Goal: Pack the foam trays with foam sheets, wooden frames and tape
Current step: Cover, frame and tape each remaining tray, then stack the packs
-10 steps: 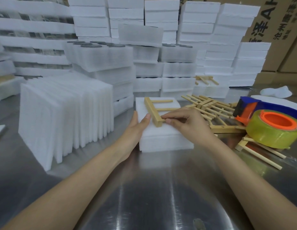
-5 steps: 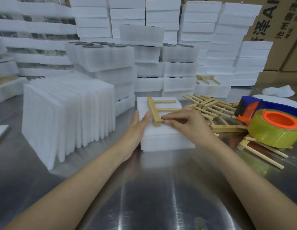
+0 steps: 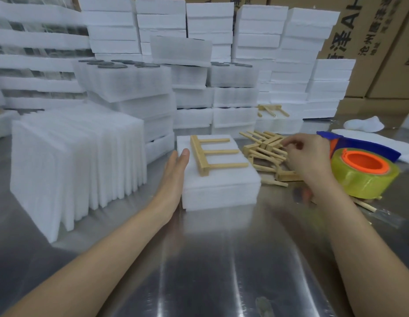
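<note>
A left hand (image 3: 176,177), fingers extended, is bracing a foam tray (image 3: 219,186) carrying a wooden frame (image 3: 210,154) while the right hand (image 3: 308,156), fingers loosely curled, is reaching into loose frames (image 3: 263,147).

Near edge: bare steel table (image 3: 199,271), open between both forearms.
Left: upright foam sheets (image 3: 80,161) wall off that side.
Centre: foam tray (image 3: 219,188), left hand (image 3: 176,177) flat against its side.
Right: frame pile (image 3: 265,154) and tape dispenser (image 3: 363,170) crowd together.
Behind: stacked trays (image 3: 199,76) block reach.
</note>
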The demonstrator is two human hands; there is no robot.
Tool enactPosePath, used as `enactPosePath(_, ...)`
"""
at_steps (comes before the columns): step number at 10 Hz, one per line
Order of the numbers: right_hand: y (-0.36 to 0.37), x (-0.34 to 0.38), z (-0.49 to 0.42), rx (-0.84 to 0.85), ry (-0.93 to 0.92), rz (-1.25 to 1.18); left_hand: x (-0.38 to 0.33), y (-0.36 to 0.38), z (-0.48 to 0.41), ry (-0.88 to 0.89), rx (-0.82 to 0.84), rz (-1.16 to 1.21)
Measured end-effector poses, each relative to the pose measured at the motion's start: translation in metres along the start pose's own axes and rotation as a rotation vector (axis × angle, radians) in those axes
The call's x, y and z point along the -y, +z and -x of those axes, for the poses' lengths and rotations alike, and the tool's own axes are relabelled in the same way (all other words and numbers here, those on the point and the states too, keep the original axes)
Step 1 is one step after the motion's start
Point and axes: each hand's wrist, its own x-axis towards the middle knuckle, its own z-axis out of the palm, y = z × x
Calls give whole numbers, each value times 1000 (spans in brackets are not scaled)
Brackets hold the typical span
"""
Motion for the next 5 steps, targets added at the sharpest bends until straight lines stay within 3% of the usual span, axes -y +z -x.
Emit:
enactPosePath(1,-36,-17,-18,-422,110,79,2,-1,-2,-9,13,49)
enactPosePath(2,-72,-73,-28,-524,409,147,1,-1,-1,-18,30,106)
enactPosePath(4,-186,-252,-96,-434,402,-229,-3,1,-3,-92,25,246)
enactPosePath(5,-165,-209,-79,-367,418,-414,-10,1,-3,-117,49,274)
